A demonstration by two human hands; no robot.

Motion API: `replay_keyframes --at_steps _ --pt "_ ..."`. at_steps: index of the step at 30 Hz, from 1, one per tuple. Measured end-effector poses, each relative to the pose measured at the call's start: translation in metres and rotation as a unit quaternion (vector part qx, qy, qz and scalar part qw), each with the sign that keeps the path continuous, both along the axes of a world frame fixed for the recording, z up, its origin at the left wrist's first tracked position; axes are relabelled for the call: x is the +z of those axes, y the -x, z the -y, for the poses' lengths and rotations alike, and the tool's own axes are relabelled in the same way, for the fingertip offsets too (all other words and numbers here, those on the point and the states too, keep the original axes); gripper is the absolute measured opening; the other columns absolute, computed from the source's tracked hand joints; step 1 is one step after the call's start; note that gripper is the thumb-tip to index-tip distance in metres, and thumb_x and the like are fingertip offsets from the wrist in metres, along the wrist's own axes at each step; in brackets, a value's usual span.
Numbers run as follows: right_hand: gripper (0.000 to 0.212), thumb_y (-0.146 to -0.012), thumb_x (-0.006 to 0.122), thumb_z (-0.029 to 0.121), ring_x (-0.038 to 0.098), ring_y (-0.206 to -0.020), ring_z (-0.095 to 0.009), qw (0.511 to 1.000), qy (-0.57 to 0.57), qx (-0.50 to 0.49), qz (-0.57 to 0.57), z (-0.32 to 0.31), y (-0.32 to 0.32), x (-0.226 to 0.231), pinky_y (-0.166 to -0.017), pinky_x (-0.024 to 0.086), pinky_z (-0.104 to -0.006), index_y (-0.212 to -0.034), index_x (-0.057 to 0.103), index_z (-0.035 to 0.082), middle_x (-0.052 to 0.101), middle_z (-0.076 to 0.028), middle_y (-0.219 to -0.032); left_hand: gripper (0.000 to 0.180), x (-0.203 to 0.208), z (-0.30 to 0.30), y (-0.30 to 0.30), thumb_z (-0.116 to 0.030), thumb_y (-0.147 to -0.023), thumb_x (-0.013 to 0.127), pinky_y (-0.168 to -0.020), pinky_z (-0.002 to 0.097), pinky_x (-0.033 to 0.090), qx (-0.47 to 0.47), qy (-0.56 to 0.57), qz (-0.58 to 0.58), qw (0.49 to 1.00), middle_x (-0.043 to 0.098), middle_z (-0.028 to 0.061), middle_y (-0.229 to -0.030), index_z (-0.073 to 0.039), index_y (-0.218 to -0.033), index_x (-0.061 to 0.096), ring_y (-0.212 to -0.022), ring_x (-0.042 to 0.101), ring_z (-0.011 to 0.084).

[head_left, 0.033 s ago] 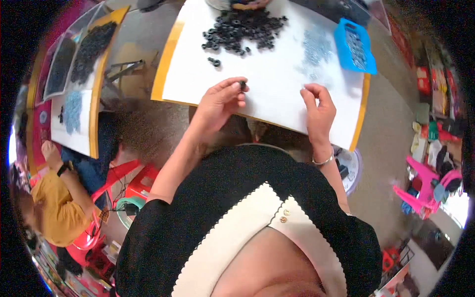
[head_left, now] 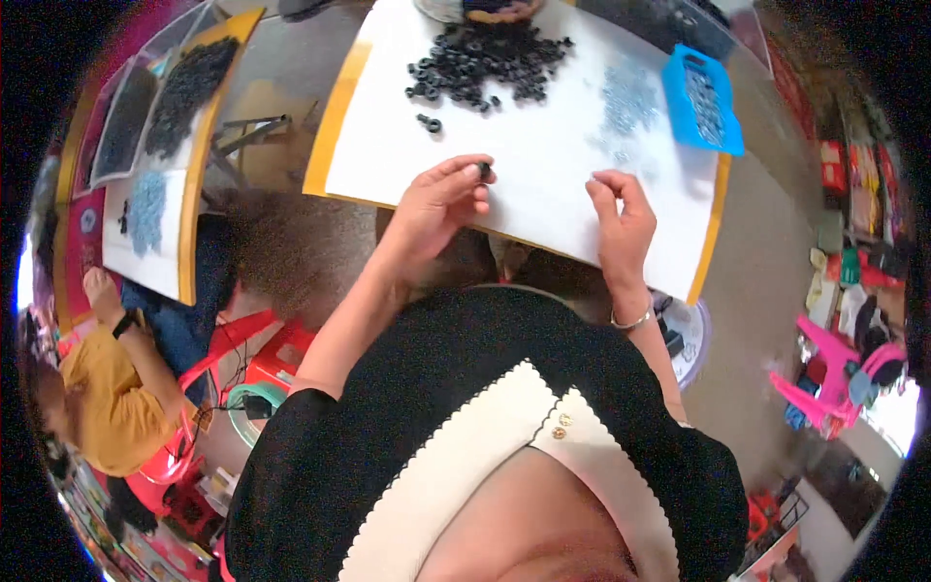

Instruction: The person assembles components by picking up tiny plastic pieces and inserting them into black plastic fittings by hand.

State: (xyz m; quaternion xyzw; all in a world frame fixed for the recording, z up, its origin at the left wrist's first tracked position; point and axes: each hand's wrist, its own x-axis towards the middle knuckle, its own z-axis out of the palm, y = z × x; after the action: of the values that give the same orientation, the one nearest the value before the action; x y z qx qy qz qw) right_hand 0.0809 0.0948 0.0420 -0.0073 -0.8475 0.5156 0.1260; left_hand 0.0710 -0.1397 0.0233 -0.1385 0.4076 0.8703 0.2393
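My left hand (head_left: 441, 206) is above the near edge of the white-topped table (head_left: 378, 160), pinching a small round black part (head_left: 484, 172) between thumb and fingertips. To its right, my right hand (head_left: 626, 218) has its thumb and forefinger pressed together; anything between them is too small to make out. Past my left hand lie two loose black parts (head_left: 429, 124), with a heap of similar black ring-like parts (head_left: 480, 66) farther back. Beyond my right hand, small clear, bluish pieces (head_left: 626, 102) are spread over the white surface.
A blue plastic basket (head_left: 678, 97) of small clear pieces stands at the table's right edge. On the left, a person in a yellow top (head_left: 121, 407) sits by another table (head_left: 184, 242) with similar heaps. A pink plastic stool (head_left: 824, 373) is on the right.
The whole view has shifted slightly, so the table appears a little lower and farther right. Both hands keep nearly the same pose, and the black part stays in my left fingertips.
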Motion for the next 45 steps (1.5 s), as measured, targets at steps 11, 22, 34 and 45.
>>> replay_keyframes --at_steps 11,22,34,45 --pt "0.007 -0.082 0.064 0.004 0.058 -0.075 -0.018 0.988 0.033 0.151 -0.030 0.069 0.015 0.004 -0.066 0.049 -0.0282 -0.089 0.063 0.003 0.061 -0.008 -0.084 0.026 -0.001 0.001 -0.004 -0.012 -0.093 0.056 -0.067 0.0231 0.053 0.011 -0.036 -0.010 0.999 0.063 0.0060 -0.092 0.002 -0.115 0.056 -0.072 0.059 0.0098" --pt "0.011 -0.081 0.064 0.002 0.060 -0.076 -0.019 0.983 0.028 0.180 -0.004 0.067 0.010 0.005 -0.067 0.049 -0.0283 -0.092 0.064 0.003 0.062 -0.009 -0.087 0.021 0.006 -0.004 -0.005 -0.012 -0.092 0.057 -0.064 0.0212 0.050 -0.006 0.003 -0.007 1.000 0.062 0.0036 -0.084 0.001 -0.109 0.060 -0.066 0.058 0.0100" --pt "0.010 -0.083 0.063 0.006 0.059 -0.077 -0.014 0.978 0.092 0.175 0.072 0.065 0.008 0.006 -0.071 0.048 -0.0256 -0.093 0.062 0.001 0.062 -0.006 -0.087 0.022 0.004 -0.004 -0.006 -0.010 -0.092 0.057 -0.067 0.0221 0.049 -0.024 0.023 -0.021 0.999 0.063 0.0040 -0.087 0.001 -0.110 0.060 -0.069 0.058 0.0099" --pt "0.013 -0.083 0.064 0.011 0.057 -0.077 -0.011 0.955 0.168 0.183 0.164 0.058 0.017 -0.005 -0.072 0.046 -0.0248 -0.091 0.061 0.002 0.062 -0.004 -0.083 0.023 0.006 -0.001 -0.003 -0.012 -0.093 0.054 -0.066 0.0213 0.050 -0.044 0.015 -0.004 0.999 0.062 0.0035 -0.087 0.000 -0.112 0.060 -0.069 0.057 0.0087"
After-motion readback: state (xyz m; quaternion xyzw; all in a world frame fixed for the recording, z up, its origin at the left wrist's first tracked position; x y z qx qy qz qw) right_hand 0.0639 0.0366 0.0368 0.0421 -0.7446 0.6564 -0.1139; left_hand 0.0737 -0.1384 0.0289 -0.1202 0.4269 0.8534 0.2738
